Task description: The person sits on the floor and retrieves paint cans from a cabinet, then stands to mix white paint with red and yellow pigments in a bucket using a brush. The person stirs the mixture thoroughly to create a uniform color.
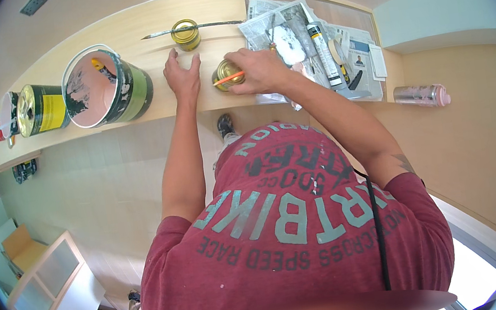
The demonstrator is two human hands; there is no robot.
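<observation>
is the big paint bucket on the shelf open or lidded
Open: the big paint bucket has no lid, and its pinkish, paint-smeared inside shows, with a tool handle sticking out of it.

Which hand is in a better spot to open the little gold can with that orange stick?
Probably the right hand. It holds the orange stick against the small gold can. The left hand lies flat on the wooden shelf beside it, holding nothing.

On the wooden ledge, a big green-and-white paint bucket stands left; beside it lies a green tin with a yellow label. Two small gold tins: one at the back, one at centre. A white sealant tube with a dark label rests on spread newspaper.
</observation>
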